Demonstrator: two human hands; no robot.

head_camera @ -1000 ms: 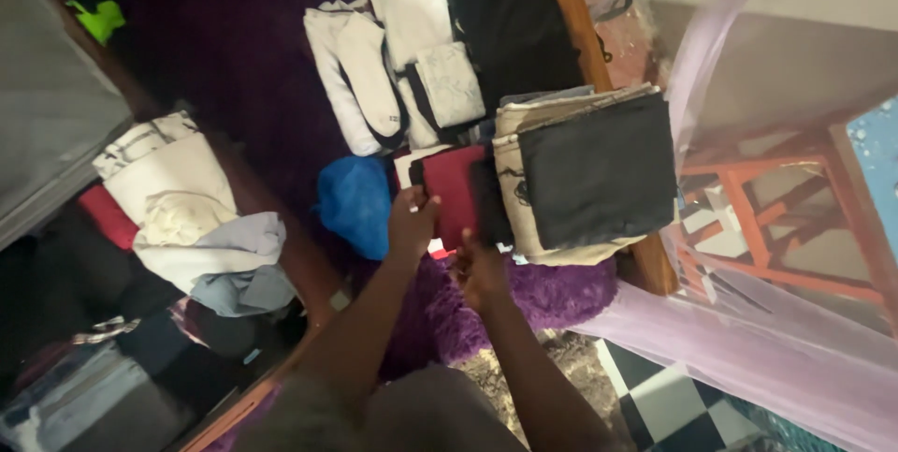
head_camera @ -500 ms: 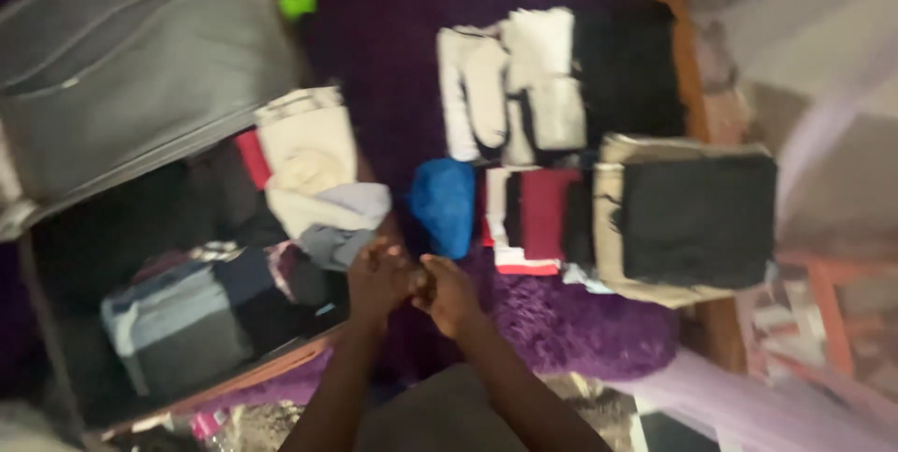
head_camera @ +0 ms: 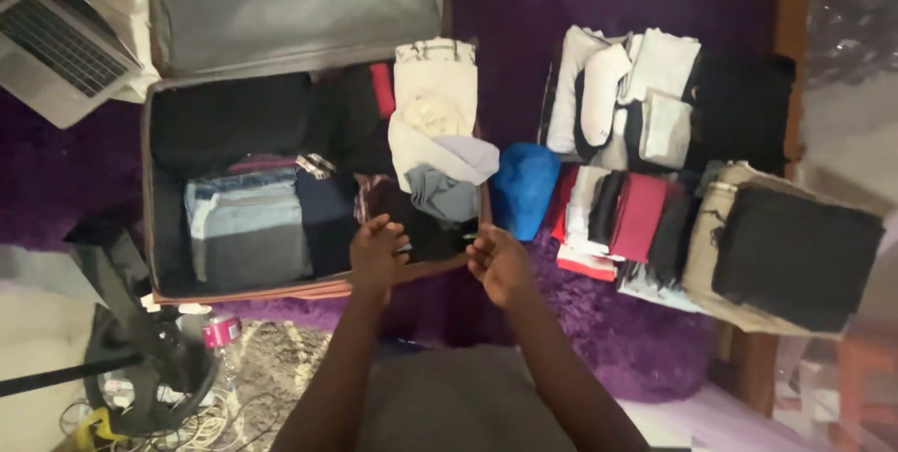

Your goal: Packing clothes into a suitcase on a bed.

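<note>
Fingers [head_camera: 379,232] of the left hand [head_camera: 376,255] curl loosely over a dark folded garment [head_camera: 426,227] at the near right corner of an open suitcase [head_camera: 150,181], tips touching the cloth, not spread; whether they pinch a fold cannot be told; the right hand [head_camera: 500,265] hovers just beside the same corner, its fingers bent inward toward the case's rim, and nothing can be seen held in them.

The dark garment lies directly under and just beyond the left fingertips, inside the case; past it a grey garment [head_camera: 444,195] and a pile of cream clothes [head_camera: 435,106] are heaped against the right wall; to the left of the fingers sit folded jeans [head_camera: 243,227] and more dark clothing.

To the right of the right hand, on a purple rug [head_camera: 599,321], a blue bundle [head_camera: 524,185] stands nearest, then a row of folded red and black clothes [head_camera: 636,218], a stack of white clothes [head_camera: 627,87], and a black folded piece on a beige stack [head_camera: 795,255], well apart.

The dark garment looks soft, light and limp; it would likely sag and come unfolded if lifted by one edge; a flat grip with both hands under its folded sides seems the safest hold; nothing about it appears fragile or slippery.

A laptop [head_camera: 56,40] rests beyond the case at far left.
</note>
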